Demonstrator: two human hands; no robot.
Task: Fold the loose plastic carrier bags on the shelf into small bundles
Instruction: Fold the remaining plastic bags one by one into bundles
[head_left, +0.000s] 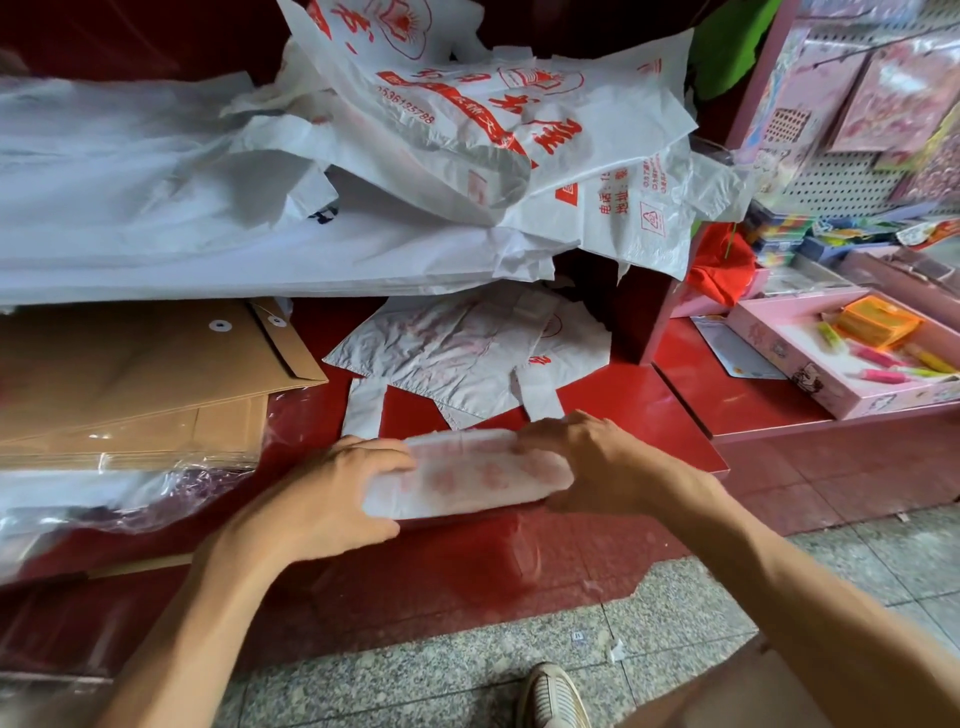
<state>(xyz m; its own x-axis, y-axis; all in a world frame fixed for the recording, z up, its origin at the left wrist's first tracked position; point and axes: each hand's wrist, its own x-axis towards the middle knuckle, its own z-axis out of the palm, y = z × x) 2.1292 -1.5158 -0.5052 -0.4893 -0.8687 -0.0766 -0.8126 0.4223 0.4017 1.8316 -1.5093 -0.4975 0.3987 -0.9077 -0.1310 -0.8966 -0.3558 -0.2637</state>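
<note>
A: Fingers (382, 460) of the left hand (322, 499) curl over the left end of the folded bag (467, 475), thumb underneath at the near edge. Grip: closed round the bag.

B: Right side?

A: Right hand (587, 462) holds the right end of the same bag, fingers bent over the top, thumb at the near lower corner. Both hands grip it; neither is flat.

B: Bag state and position?

A: White plastic, faint red print, folded into a long narrow strip. It lies crosswise at the front edge of the red shelf (623, 405), between the two hands.

B: Other bags?

A: One flat bag (457, 353) lies spread on the shelf just behind the strip, handles pointing toward the person. Above it, a loose heap of bags (467, 130), white with red print, spills over a higher level. Left of that, a stack of plain white bags (156, 208).

B: Rest of the head view?

A: Brown envelopes (135, 379) at left, on the shelf. Pink tray (779, 358) with pens at right. Pegboard (831, 176) with packets behind it. Speckled floor (675, 608) below; a shoe (550, 696) at bottom edge.
</note>
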